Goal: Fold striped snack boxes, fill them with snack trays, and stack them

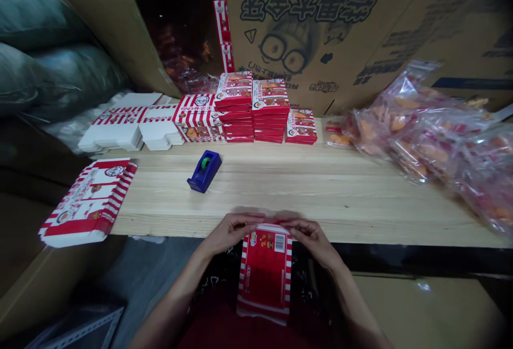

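Note:
Both of my hands grip the top end of a red and white striped carton (265,273) at the near edge of the wooden table (320,188). My left hand (230,230) pinches its upper left corner. My right hand (310,235) pinches its upper right corner. The carton hangs down toward my lap, with a barcode showing near its top. The fingertips and the carton's top flap are smeared by motion.
A blue tape dispenser (204,171) sits on the table. Flat cartons (90,199) lie at the left edge, more flat ones (132,127) behind. Stacks of filled cartons (252,106) stand at the back. Clear snack bags (436,130) pile at the right. Big cardboard boxes (360,23) stand behind.

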Demonstrator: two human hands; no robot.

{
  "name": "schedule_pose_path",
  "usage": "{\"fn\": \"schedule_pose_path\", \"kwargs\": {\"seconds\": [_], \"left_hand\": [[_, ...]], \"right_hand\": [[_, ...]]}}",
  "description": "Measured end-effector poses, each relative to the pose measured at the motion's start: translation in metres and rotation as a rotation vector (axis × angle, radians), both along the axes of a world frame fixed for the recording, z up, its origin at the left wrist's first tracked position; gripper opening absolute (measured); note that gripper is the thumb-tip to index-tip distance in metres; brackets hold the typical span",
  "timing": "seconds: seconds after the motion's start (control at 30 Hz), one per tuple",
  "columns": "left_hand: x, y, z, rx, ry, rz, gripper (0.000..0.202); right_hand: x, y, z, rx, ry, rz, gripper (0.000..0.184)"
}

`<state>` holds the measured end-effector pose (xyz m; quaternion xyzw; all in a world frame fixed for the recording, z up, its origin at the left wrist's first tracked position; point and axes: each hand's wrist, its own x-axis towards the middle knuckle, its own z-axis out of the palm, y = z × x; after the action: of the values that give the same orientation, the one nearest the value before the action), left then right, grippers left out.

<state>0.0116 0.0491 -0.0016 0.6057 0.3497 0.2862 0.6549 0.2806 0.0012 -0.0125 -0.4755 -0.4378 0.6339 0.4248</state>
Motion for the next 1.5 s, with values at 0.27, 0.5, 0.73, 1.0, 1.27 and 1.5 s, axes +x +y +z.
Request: {"fn": "schedule_pose_path", "kwargs": {"seconds": [0.27, 0.5, 0.73, 1.0, 1.27, 1.5], "left_hand": [[0.005, 0.022, 0.026, 0.06, 0.111, -0.106, 0.032], [0.007, 0.032, 0.011, 0.111, 0.224, -0.076, 0.033], [0.009, 0.02, 0.018, 0.165, 0.272, -0.087, 0.031], [-0.006, -0.005, 0.038, 0.378, 0.287, -0.195, 0.05], [-0.009, -0.022, 0.031, 0.274, 0.215, -0.14, 0.047], [-0.007, -0.02, 0.015, 0.011, 0.109, 0.052, 0.028]], "right_hand": [[0.006, 0.024, 0.031, 0.008, -0.061, 0.28, 0.034], [0.003, 0.039, 0.012, -0.006, -0.086, 0.23, 0.042], [-0.001, 0.03, 0.003, 0.002, -0.112, 0.238, 0.038], [0.007, -0.01, 0.005, 0.227, -0.334, 0.225, 0.037], [0.006, -0.022, 0.001, 0.278, -0.332, 0.176, 0.032], [-0.01, -0.008, 0.005, 0.229, -0.194, 0.144, 0.027]]}}
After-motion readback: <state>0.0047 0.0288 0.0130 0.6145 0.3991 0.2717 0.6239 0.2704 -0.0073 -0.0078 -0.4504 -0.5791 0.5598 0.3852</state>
